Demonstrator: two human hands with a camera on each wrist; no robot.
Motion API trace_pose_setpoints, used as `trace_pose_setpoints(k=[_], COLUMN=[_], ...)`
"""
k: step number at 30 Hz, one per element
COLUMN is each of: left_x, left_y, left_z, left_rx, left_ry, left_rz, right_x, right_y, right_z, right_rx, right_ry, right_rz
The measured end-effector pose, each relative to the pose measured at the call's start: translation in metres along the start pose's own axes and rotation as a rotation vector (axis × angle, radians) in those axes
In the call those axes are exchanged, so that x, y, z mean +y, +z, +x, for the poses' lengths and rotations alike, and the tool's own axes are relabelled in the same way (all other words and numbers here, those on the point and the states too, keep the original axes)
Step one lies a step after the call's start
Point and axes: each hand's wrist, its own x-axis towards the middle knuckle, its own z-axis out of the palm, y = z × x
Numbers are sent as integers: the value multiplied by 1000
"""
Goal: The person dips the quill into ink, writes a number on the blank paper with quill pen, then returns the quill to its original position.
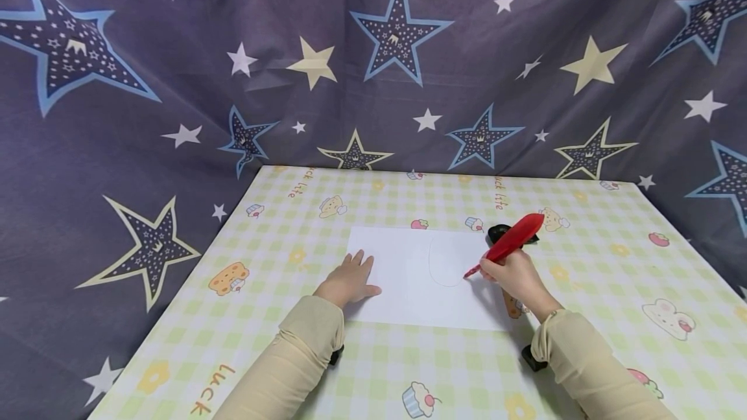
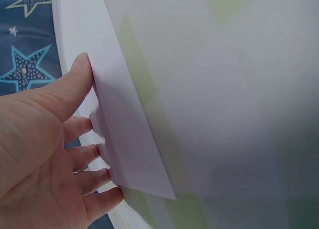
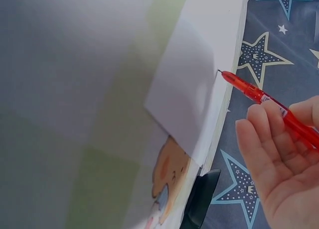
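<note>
So I've got a slim red pen with a fat feather-shaped top (image 1: 513, 240) pinched in my right hand (image 1: 519, 275), tip down on the right half of a plain white rectangular sheet of paper (image 1: 397, 277), right at the end of a thin curved line (image 1: 430, 264). My left hand (image 1: 347, 280) rests fingers spread on the paper's left edge. Some shiny black object (image 1: 498, 233) sits by the paper's far right corner, green-checked cartoon tablecloth (image 1: 473, 374) underneath.

A white sheet of paper (image 1: 399, 287) lies flat, its left edge under the left hand (image 1: 350, 279); it bears one thin line (image 1: 448, 286) — a U-shaped curve. The red pen (image 1: 516, 237), wide and feather-shaped at the top, slants in the right hand (image 1: 518, 276) — tip down at the curve's right end.
</note>
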Motion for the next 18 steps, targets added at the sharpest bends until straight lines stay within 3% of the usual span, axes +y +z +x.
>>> trace_pose_setpoints(k=[18], left_x=[1], left_y=[-2], left_z=[-1], left_rx=[2], left_ry=[8], left_rz=[6], right_x=[1], right_y=[-1], right_z=[5], right_rx=[32], right_ry=[-19], right_rz=[-39])
